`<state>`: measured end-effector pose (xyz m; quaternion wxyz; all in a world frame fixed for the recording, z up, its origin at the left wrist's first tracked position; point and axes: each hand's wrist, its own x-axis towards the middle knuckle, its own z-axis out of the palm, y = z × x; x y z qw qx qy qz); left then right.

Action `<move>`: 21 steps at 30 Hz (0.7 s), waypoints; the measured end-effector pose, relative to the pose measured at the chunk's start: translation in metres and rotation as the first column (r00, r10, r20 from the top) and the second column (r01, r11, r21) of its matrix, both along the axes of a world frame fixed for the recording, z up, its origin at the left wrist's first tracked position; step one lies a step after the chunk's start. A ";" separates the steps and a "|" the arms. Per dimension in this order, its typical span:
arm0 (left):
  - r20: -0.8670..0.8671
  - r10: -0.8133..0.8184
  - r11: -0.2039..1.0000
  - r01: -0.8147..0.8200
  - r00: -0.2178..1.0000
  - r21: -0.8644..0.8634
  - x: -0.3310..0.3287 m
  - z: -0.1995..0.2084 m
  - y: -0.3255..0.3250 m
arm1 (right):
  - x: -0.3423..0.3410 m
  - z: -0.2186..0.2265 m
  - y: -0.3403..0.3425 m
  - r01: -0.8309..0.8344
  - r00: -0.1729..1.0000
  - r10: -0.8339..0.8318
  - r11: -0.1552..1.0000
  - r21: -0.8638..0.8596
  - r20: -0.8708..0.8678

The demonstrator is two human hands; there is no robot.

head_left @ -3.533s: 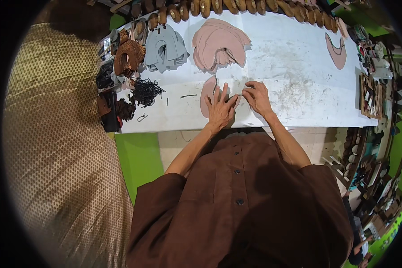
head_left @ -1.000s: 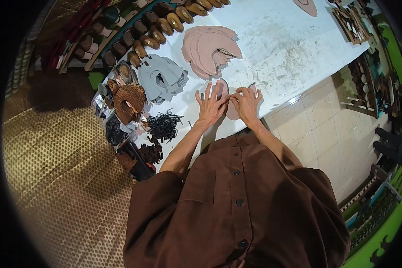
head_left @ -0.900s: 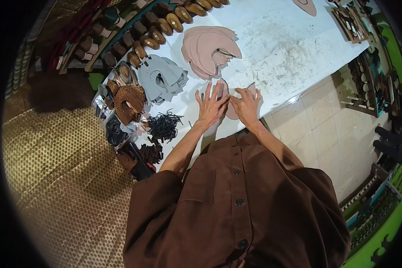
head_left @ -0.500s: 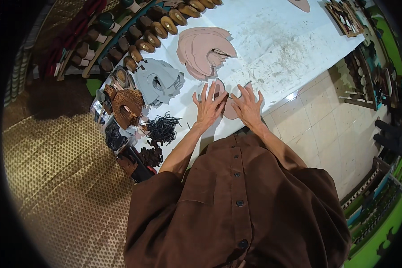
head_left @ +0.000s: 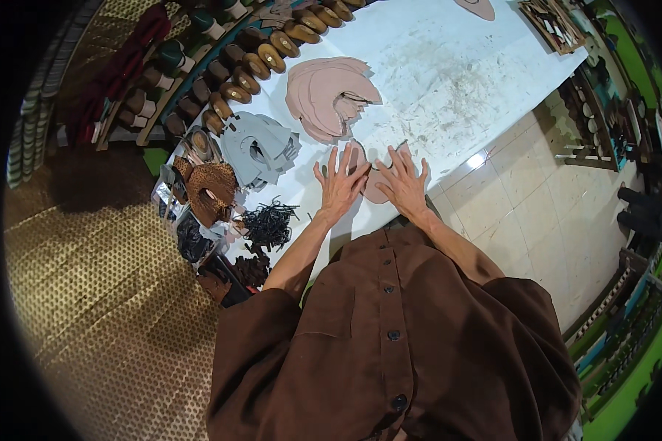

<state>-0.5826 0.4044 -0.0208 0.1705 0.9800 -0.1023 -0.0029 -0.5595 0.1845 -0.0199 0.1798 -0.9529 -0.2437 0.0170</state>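
A long white table is stretching diagonally across the room, its top bearing grey smudges, with a pale tiled floor showing to its right and a gold-and-brown patterned covering spreading out at left. Along the far left edge, brown wooden foot-shaped blocks are standing in rows. On the table, a fanned stack of dusty-pink, flat, crescent-shaped pieces is lying beyond the hands, and a pile of light grey, curved, flat pieces is sitting to its left. Nearer the person, a tangle of thin black strips is lying beside a heap of short dark brown strips.

One dusty-pink, curved, flat piece with a dark inner edge is lying at the near edge of the table, under both hands. The left hand is resting palm down over its left side, fingers fanned wide. The right hand is resting over its right side, fingers also spreading apart; both are touching the piece without grasping it.
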 end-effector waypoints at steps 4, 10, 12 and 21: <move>0.003 0.057 0.995 -0.056 0.998 -0.083 0.002 0.002 -0.006 | 0.001 0.002 -0.010 0.132 0.991 -0.129 0.989 0.063 -0.042; -0.051 -0.035 0.999 0.035 0.998 0.000 -0.001 -0.001 -0.004 | 0.002 0.000 -0.024 0.071 0.997 -0.071 0.997 -0.003 -0.012; -0.022 -0.039 0.999 0.039 0.999 0.007 0.001 -0.001 -0.004 | 0.003 0.001 -0.024 0.068 0.998 -0.068 0.998 -0.005 -0.013; -0.030 0.056 0.998 -0.057 0.998 -0.011 0.000 0.003 -0.010 | 0.019 0.003 -0.033 0.157 0.987 -0.159 0.987 -0.046 -0.037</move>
